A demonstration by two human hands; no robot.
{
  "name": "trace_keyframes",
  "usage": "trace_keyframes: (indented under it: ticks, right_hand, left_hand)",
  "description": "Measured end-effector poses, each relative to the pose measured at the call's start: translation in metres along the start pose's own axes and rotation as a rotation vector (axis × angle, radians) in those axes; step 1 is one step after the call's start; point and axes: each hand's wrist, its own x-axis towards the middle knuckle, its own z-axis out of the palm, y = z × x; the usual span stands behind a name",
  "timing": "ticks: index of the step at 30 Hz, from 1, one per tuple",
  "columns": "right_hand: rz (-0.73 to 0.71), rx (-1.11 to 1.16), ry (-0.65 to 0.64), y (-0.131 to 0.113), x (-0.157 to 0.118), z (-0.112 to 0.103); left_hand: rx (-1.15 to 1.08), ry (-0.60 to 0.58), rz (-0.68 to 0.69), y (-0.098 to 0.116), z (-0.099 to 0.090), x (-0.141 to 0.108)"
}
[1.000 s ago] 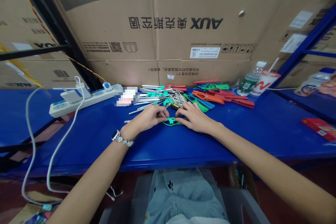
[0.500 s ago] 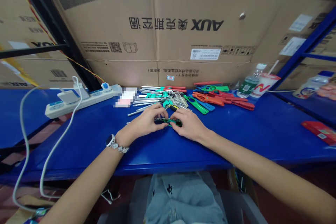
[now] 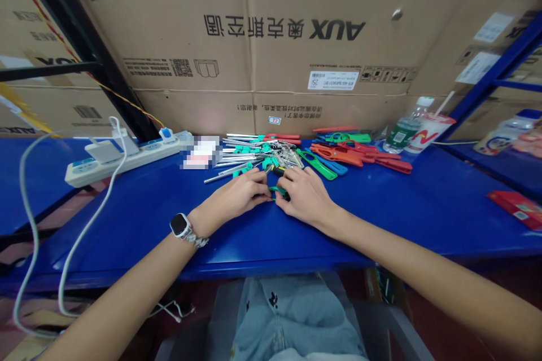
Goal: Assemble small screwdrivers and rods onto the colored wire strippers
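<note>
Fingers curled, my left hand (image 3: 242, 193) and my right hand (image 3: 308, 201) meet over the blue table. Between their fingertips is a small green plastic piece (image 3: 280, 192), mostly covered, that looks like a lighter handle. My right fingers wrap its right part, while my left fingertips pinch its left end. Just beyond them lies a yellow and black tool handle (image 3: 278, 171). Behind my left hand is a heap of silver metal tubes (image 3: 237, 158) with teal ends. Small metal pieces (image 3: 292, 156) lie beside it. To the right are green, blue, orange and red plastic handles (image 3: 339, 153).
A white power strip (image 3: 131, 152) with plugs and cables stands at left. A water bottle (image 3: 398, 136) and a paper cup (image 3: 425, 134) with a straw stand at back right. A red packet (image 3: 514, 207) lies far right. A large cardboard box (image 3: 279, 62) walls off the back.
My left fingers have closed in, and less of the green piece shows between my hands. The view has tilted slightly; the heaps lie as before.
</note>
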Motion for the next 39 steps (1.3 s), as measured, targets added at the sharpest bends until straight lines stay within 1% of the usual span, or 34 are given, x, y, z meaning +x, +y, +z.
trace_keyframes:
  ticks: [4,9,15,21,28,35,39]
  right_hand:
    - [0.025,-0.025,-0.04,-0.004,0.005,-0.002]
    - [0.026,-0.021,-0.062,-0.005,0.008,-0.002]
    - [0.07,-0.013,-0.089,-0.008,0.009,-0.001]
    - [0.104,-0.012,-0.14,-0.014,0.013,-0.009]
    - [0.13,-0.009,-0.204,-0.018,0.02,-0.016]
    - [0.196,0.028,-0.204,-0.019,0.021,-0.016]
    - [0.204,0.053,-0.197,-0.021,0.019,-0.016]
  left_hand:
    - [0.013,0.001,-0.021,0.002,0.0,-0.001]
    - [-0.024,0.019,-0.02,0.002,0.003,-0.001]
    - [-0.002,0.046,-0.022,0.002,0.005,-0.002]
    - [0.022,0.044,-0.029,0.006,0.004,-0.002]
    - [0.032,0.037,-0.051,0.005,0.003,-0.002]
    - [0.02,0.038,-0.069,0.006,0.003,-0.002]
    - [0.021,0.039,-0.074,0.005,0.004,-0.003]
